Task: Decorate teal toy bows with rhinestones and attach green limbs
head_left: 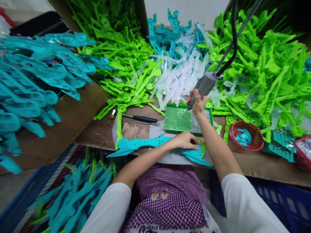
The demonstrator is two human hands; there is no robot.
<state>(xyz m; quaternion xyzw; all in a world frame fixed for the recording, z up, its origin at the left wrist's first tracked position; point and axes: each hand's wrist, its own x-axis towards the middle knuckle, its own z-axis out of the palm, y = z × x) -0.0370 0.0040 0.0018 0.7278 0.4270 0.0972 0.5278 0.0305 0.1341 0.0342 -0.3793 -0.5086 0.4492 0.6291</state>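
Note:
My right hand (200, 103) is wrapped round a grey electric screwdriver (206, 84) with a black cord rising from its top. The tool's tip points down over a green screw tray (178, 119), a perforated plate with small silver screws (200, 120) heaped on its right side. Below the tray, my left hand (186, 141) curls over the right end of a long blue plastic part (143, 142) and holds it at the table's front edge. A green plastic arm (119, 126) stands up from the part's left end. My left fingertips partly hide a yellow-green piece by the part's right end.
Green plastic parts (264, 71) pile up right and left, with clear plastic strips (177, 74) between. Blue parts (43, 71) crowd the left; more fill a crate below. A black-handled screwdriver (143, 118) lies left of the tray. A red basket (257, 137) holds small blue pieces.

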